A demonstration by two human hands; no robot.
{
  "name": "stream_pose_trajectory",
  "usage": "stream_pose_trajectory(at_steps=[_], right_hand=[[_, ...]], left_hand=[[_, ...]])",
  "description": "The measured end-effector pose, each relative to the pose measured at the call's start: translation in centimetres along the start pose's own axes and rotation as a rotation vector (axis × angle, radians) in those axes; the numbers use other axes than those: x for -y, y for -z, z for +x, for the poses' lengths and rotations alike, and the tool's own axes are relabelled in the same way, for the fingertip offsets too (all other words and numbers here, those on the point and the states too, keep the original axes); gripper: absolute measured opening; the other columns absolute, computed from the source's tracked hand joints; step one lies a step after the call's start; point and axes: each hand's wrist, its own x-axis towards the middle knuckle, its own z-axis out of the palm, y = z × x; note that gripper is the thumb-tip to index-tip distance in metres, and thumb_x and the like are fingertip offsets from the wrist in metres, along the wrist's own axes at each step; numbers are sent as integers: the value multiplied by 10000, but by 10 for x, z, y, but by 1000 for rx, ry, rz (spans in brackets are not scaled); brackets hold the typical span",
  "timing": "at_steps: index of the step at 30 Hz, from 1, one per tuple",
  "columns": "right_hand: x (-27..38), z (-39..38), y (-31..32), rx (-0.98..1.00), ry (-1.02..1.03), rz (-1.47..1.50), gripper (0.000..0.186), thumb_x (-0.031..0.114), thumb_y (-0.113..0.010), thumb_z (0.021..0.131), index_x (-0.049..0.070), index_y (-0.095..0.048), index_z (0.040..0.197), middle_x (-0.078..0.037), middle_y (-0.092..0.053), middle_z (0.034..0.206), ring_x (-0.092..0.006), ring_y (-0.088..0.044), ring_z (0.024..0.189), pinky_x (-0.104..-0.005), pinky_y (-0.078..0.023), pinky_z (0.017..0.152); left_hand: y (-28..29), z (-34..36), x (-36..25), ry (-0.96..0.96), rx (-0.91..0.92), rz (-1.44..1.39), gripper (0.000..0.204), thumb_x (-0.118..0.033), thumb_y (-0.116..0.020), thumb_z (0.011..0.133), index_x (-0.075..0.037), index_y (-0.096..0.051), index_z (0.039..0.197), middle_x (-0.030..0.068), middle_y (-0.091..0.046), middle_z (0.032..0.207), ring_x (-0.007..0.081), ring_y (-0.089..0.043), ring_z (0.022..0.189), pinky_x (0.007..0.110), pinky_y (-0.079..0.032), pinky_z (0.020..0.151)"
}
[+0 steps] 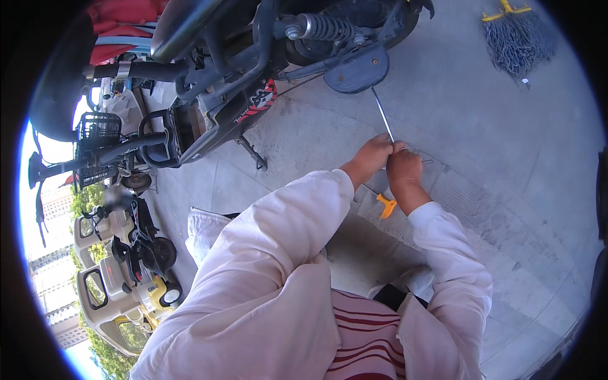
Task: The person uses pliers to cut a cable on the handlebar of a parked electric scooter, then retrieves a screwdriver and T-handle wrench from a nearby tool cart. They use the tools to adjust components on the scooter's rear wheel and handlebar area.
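Note:
Both of my hands are closed together around a T-handle wrench (382, 114) with a long, shiny shaft. My left hand (372, 156) grips it near the top of the handle, and my right hand (405, 170) is wrapped over the handle beside it. Short ends of a thin crossbar show at either side of the right hand. The shaft's far end meets the lower edge of a dark grey rounded cover (358, 68) by the scooter's rear wheel; the exact contact is hidden. On the ground just below my hands lies a tool with an orange handle (386, 206) and thin metal shaft.
The dark scooter (221, 95) fills the upper left, with its spring shock absorber (329, 28) and kickstand (252, 154). A grey string mop (519, 47) lies at the upper right. Other parked vehicles (120, 285) stand at the left. My shoe (415, 280) rests on the pavement.

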Motion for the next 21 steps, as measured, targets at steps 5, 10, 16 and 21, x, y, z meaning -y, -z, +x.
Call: stream_pose_trajectory(at_steps=[5,10,16,21], right_hand=[[-18,-27,24,-595,218,28,362,213,-598,839,-9,-530,1117,-75,-627,874,-190,-624,824,-375,-476,741],[-48,-58,9,280,-37,1119,466,400,-656,864,34,-551,1132,-81,-549,1072,-171,-529,943,-357,-425,853],[-36,-11,-14,309,-317,2365,403,416,-532,963,32,-579,1074,-38,-585,864,-141,-543,789,-298,-455,777],[-26,-7,-11,56,-46,1754,403,365,-583,943,10,-510,1119,-64,-626,766,-169,-611,712,-285,-495,673]], left_hand=[[-8,24,-12,124,-72,-253,209,-138,-475,981,-28,-554,1141,86,-609,1042,187,-608,997,316,-515,826],[-12,22,-19,127,-2,-355,216,-158,-483,988,-23,-526,1151,96,-606,1041,215,-628,930,359,-548,797],[-16,35,-12,133,-15,-419,223,-166,-503,979,-19,-520,1146,107,-598,1029,228,-621,896,371,-559,765],[-9,20,-31,204,-84,-188,241,-216,-525,968,-22,-567,1104,70,-594,1035,185,-548,869,350,-545,718]])
